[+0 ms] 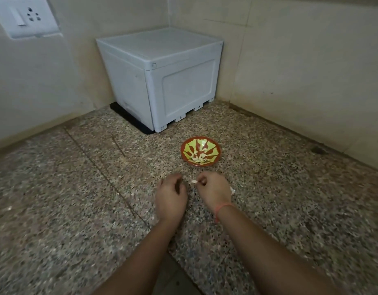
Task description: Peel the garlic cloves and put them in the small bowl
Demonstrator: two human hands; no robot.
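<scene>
Garlic sliver in pinch of right hand, tip leftward; left hand curled, contents unseen.

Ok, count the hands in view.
2. The left hand, fingers curled, is in front of the bowl; the right hand is beside it, pinching a white bit.

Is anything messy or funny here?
Nothing spilled: the bowl sits upright with cloves inside. One white scrap, maybe peel, lies loose on the counter by the right hand, which pinches a white bit.
</scene>
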